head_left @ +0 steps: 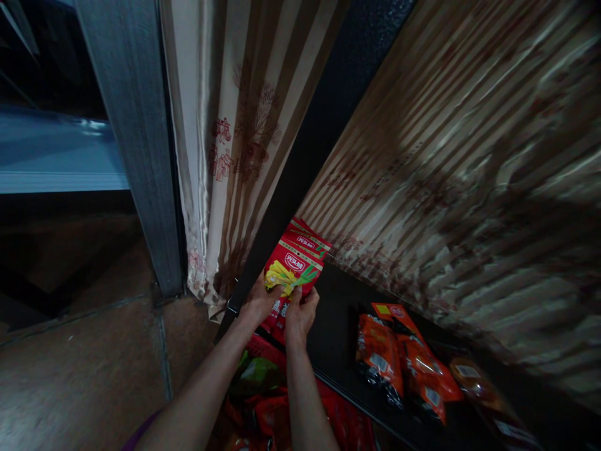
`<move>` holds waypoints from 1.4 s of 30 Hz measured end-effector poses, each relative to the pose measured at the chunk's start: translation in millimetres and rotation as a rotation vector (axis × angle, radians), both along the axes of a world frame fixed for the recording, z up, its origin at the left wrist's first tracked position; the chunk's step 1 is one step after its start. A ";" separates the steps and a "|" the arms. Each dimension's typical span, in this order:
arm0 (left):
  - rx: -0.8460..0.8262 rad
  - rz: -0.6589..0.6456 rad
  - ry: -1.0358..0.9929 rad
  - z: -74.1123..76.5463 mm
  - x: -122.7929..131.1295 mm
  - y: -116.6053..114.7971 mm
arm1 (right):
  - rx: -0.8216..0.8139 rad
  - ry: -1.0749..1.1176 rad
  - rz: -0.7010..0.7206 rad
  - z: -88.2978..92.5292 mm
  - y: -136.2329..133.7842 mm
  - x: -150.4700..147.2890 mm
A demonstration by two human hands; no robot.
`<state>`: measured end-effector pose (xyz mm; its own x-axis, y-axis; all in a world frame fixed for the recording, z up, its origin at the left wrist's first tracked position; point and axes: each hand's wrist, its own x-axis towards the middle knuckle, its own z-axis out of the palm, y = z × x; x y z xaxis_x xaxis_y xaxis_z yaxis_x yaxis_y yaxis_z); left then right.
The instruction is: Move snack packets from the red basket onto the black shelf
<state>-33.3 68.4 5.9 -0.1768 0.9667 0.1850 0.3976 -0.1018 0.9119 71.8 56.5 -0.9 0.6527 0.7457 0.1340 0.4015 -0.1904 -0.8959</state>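
Observation:
Both my hands are on a red snack packet (292,266) with yellow and green pictures on its front. My left hand (260,304) grips its left side, thumb on the front. From the lower right, my right hand (302,313) holds it, also with the thumb in front. Another red packet (305,236) of the same look shows just behind its top edge. The packets are at the left end of a black shelf (331,313), beside a dark upright post (300,169). My fingers behind the packet are hidden.
Orange snack bags (380,354) and a brown packet (474,379) lie farther right on the shelf. Below it stands a red basket (345,407) holding several packets. Striped curtains (446,156) hang behind. A grey metal post (134,138) rises from the tiled floor (94,363).

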 end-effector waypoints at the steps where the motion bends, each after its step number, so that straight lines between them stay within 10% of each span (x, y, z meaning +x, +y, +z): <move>1: 0.011 0.008 0.007 0.2 -0.3 -0.1 | 0.029 0.023 0.019 -0.1 1.0 0.0; 30: 0.285 -0.062 0.548 8.6 3.8 -20.6 | 0.112 -0.176 0.107 -5.4 2.4 -0.9; 42: 0.330 -0.049 0.587 6.5 6.5 -20.3 | 0.126 -0.696 0.361 49.8 53.3 13.5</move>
<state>-26.8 48.1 12.4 0.0854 0.8473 0.5242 0.8053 -0.3685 0.4644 85.3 109.8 48.8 0.1091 0.8473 0.5199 0.8948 0.1440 -0.4225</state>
